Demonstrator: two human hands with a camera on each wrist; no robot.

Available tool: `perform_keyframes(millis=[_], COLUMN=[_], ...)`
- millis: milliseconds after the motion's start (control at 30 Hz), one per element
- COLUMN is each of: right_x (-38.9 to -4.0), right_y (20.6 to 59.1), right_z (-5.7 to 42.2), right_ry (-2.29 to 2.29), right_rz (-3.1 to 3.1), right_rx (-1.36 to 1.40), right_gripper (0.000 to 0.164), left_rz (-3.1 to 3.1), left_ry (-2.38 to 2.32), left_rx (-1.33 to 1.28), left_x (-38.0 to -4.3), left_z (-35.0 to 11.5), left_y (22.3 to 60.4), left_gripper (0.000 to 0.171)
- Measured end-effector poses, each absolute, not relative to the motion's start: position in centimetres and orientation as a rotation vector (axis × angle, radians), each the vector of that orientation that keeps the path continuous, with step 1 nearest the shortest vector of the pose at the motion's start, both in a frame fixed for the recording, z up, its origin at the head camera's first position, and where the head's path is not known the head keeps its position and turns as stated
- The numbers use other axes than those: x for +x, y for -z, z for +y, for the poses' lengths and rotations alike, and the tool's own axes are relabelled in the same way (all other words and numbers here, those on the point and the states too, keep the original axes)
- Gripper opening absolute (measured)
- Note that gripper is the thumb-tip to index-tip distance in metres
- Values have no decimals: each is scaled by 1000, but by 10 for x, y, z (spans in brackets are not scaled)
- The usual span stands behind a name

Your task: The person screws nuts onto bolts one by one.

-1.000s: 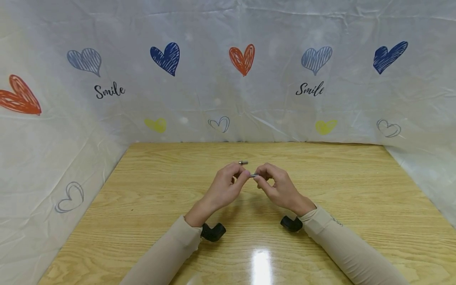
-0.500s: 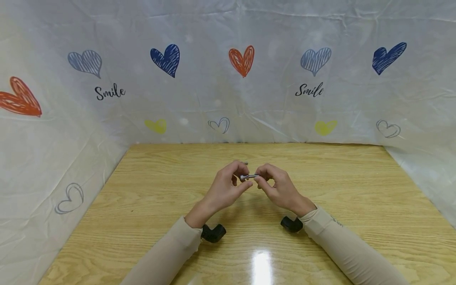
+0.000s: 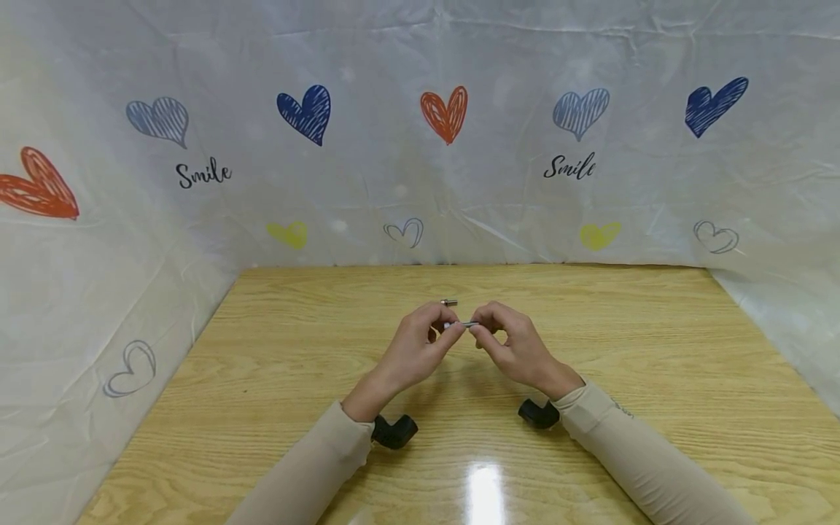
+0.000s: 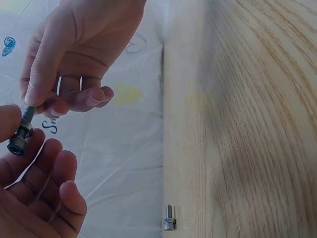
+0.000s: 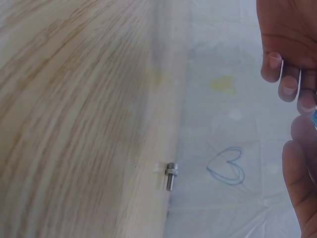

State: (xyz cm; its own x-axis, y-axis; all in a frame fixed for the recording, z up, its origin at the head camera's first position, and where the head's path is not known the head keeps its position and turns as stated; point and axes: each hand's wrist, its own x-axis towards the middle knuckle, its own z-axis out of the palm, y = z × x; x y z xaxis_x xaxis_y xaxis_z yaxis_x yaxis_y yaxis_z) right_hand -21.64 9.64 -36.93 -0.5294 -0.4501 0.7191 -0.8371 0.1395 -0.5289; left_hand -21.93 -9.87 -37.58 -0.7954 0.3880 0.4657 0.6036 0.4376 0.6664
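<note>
A metal socket-head bolt [image 4: 26, 119] with a nut [image 4: 25, 131] threaded on near its head is held level between the two hands above the table. My left hand [image 3: 415, 343] has its thumb and fingertips at the nut, close to the bolt's head; these fingers partly cover the nut in the head view. The threaded end is pinched between thumb and index finger of my right hand [image 3: 515, 346]. A second bolt with a nut [image 3: 449, 302] lies on the table just beyond the left fingers; it also shows in both wrist views.
The wood-grain table [image 3: 295, 350] meets a white sheet [image 3: 367, 175] printed with hearts and "Smile" at its back and sides. Black wrist mounts [image 3: 396, 432] stick out under both sleeves. Light glares off the table's front.
The left thumb lifted away half a second ago, baring the bolt's head and nut, and has closed back over them now. The right hand stays in place, pinching the bolt's end.
</note>
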Motion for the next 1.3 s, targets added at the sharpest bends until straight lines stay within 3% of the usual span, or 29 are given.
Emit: perform_keyframes(millis=[300,533,933,1300], right_x=[-218,-218,-219,-225], right_y=[371,372,373,381], right_z=[97,96,97,98], right_ry=[-1346,-1351,-1345,-1322], right_rz=[-2041,-2042,-2033,-2023], right_rx=[1231,1216,1212,1224], right_gripper=[3,17,3,2], left_rz=[-2462,-2410,-2421,-2530], left_ry=[1356,1329,1301,1316], left_rx=[-827,-886,-864,-795], left_x=[-217,-219,-219,-217], left_z=[-98,-98,-99,-99], left_y=[374,374,373,372], left_gripper=[17,19,5,18])
